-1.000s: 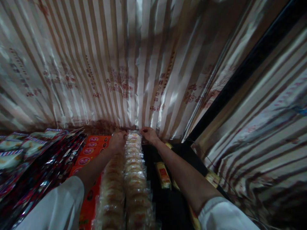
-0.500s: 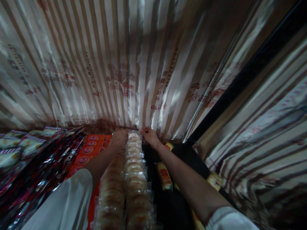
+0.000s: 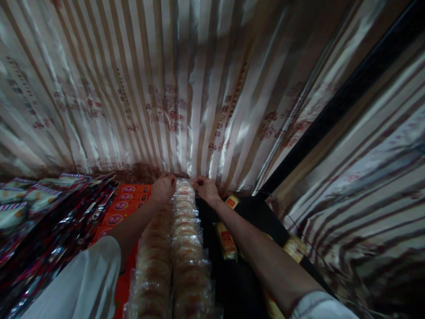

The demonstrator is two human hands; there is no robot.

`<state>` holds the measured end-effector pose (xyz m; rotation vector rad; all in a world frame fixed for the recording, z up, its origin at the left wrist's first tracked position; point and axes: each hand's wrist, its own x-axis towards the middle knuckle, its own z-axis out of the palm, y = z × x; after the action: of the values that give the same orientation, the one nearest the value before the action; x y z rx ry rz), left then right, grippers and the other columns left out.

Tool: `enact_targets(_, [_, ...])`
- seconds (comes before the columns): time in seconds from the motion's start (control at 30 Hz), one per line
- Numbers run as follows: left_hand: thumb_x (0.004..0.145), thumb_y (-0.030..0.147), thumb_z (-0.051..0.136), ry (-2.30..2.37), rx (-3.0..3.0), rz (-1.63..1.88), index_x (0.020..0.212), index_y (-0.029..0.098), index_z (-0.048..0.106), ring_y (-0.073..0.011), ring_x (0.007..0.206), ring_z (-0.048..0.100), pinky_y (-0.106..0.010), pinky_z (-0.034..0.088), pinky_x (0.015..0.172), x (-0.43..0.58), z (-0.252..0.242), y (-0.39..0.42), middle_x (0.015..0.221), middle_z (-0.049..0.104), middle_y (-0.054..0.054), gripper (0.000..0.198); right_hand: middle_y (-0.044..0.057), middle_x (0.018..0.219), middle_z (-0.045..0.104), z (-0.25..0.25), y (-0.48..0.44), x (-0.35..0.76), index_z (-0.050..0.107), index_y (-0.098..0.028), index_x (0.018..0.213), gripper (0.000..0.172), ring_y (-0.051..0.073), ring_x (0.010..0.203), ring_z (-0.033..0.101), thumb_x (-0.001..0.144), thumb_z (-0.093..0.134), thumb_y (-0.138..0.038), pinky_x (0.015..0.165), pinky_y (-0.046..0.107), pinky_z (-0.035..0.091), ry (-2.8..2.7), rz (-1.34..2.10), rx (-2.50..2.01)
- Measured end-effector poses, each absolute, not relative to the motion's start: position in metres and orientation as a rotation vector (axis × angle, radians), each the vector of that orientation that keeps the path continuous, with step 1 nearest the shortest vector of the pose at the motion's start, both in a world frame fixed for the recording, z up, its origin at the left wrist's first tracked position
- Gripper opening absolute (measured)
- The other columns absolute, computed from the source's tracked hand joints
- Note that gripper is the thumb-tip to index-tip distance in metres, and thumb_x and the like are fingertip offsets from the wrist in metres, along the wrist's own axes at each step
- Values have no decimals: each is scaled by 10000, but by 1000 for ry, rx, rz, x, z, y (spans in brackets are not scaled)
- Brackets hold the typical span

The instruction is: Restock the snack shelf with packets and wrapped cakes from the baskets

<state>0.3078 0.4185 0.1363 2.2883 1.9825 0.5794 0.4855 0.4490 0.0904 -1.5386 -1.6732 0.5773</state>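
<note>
Two long rows of round, clear-wrapped pastries run away from me, a left row [image 3: 154, 266] and a right row [image 3: 189, 252]. At the far end of the right row lies a wrapped pastry [image 3: 184, 189], with a hand on each side. My left hand [image 3: 164, 188] is closed at its left edge, above the end of the left row. My right hand [image 3: 206, 189] has its thumb and fingers pinched near the right edge of the wrapper. What little wrapper either hand grips is too small and dim to make out.
Orange boxes [image 3: 119, 206] stand left of the rows, then dark shiny packets [image 3: 69, 221] and white bags [image 3: 43, 195]. Yellow packets [image 3: 226, 241] lie on the black surface [image 3: 229, 283] at right. A striped curtain [image 3: 172, 88] hangs behind, crossed by a dark pole [image 3: 332, 102].
My left hand has shifted slightly left and up, leaving more of the end pastry in sight. My right hand has barely moved.
</note>
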Motion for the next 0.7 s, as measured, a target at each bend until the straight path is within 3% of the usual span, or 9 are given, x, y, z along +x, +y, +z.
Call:
enact_targets(0.17, [840,258,442,1829,2428,412,879,190,665,-172,852,620,-256,463,743,305,135,411,961,641,-62,237,-15,728,633,92,440,486,588,-200,766,99,118,669,575,761,562,-295,644,225,443,-1635,602,-1601])
enact_targets(0.33, [844,232,426,1817,2438,383,860,181,665,-165,842,620,-258,456,758,306,133,412,930,639,-64,245,5,774,640,108,418,490,591,-209,829,170,137,695,583,769,590,-369,642,242,427,-1730,356,-1666])
enact_targets(0.53, [847,237,425,1843,2394,396,882,195,666,-164,857,622,-247,455,747,305,132,412,951,655,-61,247,-12,739,674,114,413,488,644,-224,743,31,133,665,605,741,632,-252,619,225,422,-1915,563,-1702])
enact_targets(0.7, [857,254,408,1829,2392,388,914,216,675,-153,879,620,-234,449,773,299,136,414,960,673,-42,276,-9,762,673,112,418,484,646,-209,762,52,138,702,605,757,594,-218,651,229,433,-1873,598,-1647])
